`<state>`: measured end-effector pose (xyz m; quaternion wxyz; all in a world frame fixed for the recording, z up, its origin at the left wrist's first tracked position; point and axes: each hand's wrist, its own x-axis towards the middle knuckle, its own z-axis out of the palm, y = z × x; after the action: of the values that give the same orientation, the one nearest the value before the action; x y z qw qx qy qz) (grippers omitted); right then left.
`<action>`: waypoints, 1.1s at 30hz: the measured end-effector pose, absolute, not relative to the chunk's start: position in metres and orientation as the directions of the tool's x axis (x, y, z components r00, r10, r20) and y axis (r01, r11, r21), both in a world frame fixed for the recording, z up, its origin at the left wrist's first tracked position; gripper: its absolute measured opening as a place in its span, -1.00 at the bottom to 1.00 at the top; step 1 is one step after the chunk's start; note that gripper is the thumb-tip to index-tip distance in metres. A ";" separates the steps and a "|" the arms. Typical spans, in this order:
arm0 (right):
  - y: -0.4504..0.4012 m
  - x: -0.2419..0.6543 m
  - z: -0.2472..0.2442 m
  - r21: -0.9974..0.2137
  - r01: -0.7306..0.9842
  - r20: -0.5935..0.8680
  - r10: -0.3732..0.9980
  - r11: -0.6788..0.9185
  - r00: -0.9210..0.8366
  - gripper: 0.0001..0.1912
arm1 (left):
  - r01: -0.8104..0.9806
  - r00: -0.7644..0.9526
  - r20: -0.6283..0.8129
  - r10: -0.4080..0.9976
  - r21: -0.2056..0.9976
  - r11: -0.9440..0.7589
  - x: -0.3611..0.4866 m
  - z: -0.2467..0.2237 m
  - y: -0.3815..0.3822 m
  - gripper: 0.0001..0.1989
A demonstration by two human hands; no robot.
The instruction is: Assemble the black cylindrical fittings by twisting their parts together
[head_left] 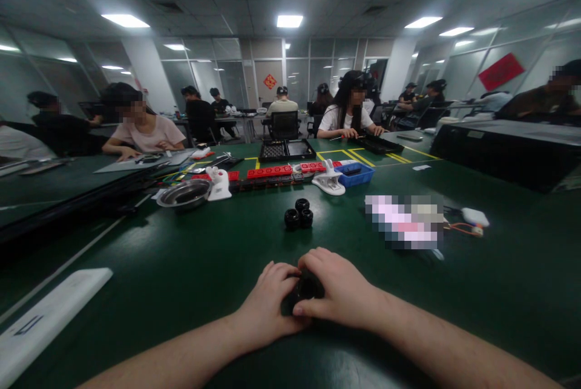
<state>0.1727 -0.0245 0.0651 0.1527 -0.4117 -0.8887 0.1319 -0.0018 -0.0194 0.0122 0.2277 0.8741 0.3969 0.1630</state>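
Two hands around dark, rounded piece

The left forearm and the right forearm, both bare, extend inward from below; the left hand and the right hand are cupped toward each other, with their fingers bent

- black roundish part, partly covered so the finer detail's lost
- cupped between left hand and right hand
- can't really tell if it's touching the green bench
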 end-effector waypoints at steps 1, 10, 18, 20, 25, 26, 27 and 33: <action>-0.024 0.173 0.064 -0.332 0.703 0.160 0.772 0.629 -0.616 -0.57 | 0.620 0.631 0.100 0.770 0.531 -0.577 -0.002 0.013 -0.019 -0.52; -0.028 0.174 0.065 -0.365 0.555 0.210 0.647 0.748 -0.733 -0.73 | 0.639 0.601 0.098 0.793 0.536 -0.551 0.001 0.017 -0.023 -0.60; -0.026 0.170 0.060 -0.317 0.708 0.214 0.775 0.631 -0.595 -0.67 | 0.644 0.572 0.095 0.815 0.564 -0.517 0.002 0.018 -0.023 -0.46; -0.027 0.169 0.059 -0.303 0.705 0.208 0.766 0.642 -0.608 -0.74 | 0.647 0.551 0.105 0.828 0.573 -0.503 0.002 0.017 -0.023 -0.54; -0.030 0.171 0.060 -0.355 0.579 0.238 0.670 0.734 -0.703 -0.77 | 0.623 0.560 0.133 0.818 0.583 -0.521 0.001 0.012 -0.022 -0.60; -0.030 0.171 0.060 -0.366 0.574 0.245 0.671 0.732 -0.700 -0.75 | 0.620 0.564 0.136 0.814 0.581 -0.527 0.000 0.012 -0.021 -0.59; -0.030 0.172 0.061 -0.374 0.582 0.249 0.683 0.722 -0.687 -0.75 | 0.619 0.569 0.138 0.810 0.577 -0.533 0.000 0.011 -0.021 -0.59; -0.027 0.171 0.059 -0.346 0.688 0.220 0.768 0.638 -0.601 -0.70 | 0.622 0.577 0.131 0.806 0.569 -0.538 0.001 0.015 -0.022 -0.63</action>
<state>0.1713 -0.0270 0.0590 0.1764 -0.4101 -0.8876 0.1137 0.0008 -0.0217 0.0152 0.2387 0.8554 0.4172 0.1928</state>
